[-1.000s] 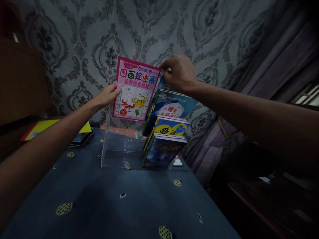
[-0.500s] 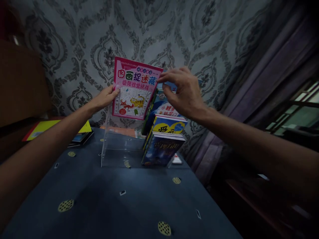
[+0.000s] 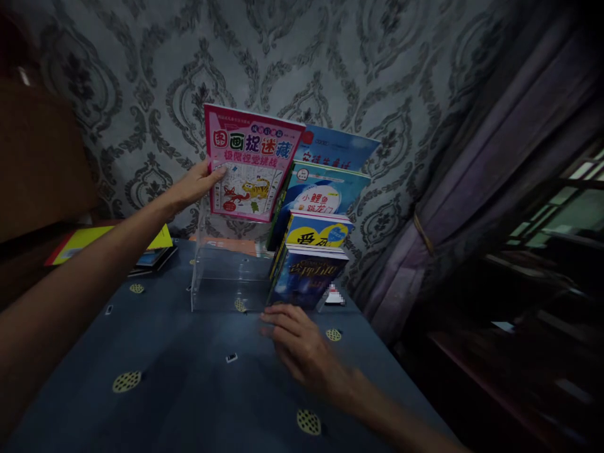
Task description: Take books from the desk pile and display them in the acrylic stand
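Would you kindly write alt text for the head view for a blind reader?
A left hand holds a pink puzzle book upright at the top of a clear acrylic rack, beside four tiered books; the right hand hovers open over the blue tablecloth.

Left hand (image 3: pixel 195 185) grips the pink book (image 3: pixel 248 163) atop the clear rack (image 3: pixel 221 277); right hand (image 3: pixel 302 346) rests below

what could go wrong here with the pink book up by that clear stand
Only the left hand pinches the pink book by its left edge, so it might tip or slide off the clear stand. Its right edge overlaps the blue books beside it and could knock them.
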The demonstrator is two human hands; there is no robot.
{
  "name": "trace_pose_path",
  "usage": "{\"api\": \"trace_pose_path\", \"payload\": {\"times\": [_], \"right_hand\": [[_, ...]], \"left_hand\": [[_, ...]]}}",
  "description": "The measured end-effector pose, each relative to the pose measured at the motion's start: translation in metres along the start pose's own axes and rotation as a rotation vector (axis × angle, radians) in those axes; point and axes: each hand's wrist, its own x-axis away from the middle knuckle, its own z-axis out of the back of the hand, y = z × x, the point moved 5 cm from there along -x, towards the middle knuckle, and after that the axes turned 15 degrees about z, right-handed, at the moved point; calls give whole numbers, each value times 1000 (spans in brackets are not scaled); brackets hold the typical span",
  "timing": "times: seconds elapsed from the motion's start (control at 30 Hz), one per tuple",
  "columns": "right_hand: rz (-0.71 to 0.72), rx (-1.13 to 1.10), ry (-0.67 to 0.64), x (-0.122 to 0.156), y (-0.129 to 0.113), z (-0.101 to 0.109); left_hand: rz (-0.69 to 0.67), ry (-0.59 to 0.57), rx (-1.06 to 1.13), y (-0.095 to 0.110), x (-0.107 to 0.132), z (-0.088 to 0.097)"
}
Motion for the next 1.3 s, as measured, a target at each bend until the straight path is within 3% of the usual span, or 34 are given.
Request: {"api": "trace_pose_path", "payload": {"times": [0.13, 0.3, 0.4, 0.5, 0.6, 0.7, 0.8, 0.97, 1.13, 1.3], "right_hand": [[-184, -121, 13, 29, -12, -30], [-274, -248, 80, 55, -20, -53], [-293, -301, 150, 64, -20, -56], [-373, -339, 204, 69, -15, -55], [-455, -384, 209, 72, -11, -56], [-483, -414, 194, 73, -9, -56], [-497, -423, 170, 73, -9, -57], [-512, -396, 146, 74, -7, -59], [-518, -393, 139, 75, -6, -60], [-515, -387, 148, 76, -6, -60]], "left_hand": [[5, -6, 5, -2, -1, 0], [-16, -36, 27, 3, 1, -2], [5, 56, -38, -3, 8, 5], [92, 223, -207, -31, 27, 25], [298, 298, -505, -76, 64, 48], [602, 190, -927, -124, 110, 62], [707, 42, -1133, -155, 144, 63], [647, 74, -1275, -167, 158, 59], [569, 33, -1367, -162, 164, 62], [434, -19, -1357, -152, 185, 70]]}}
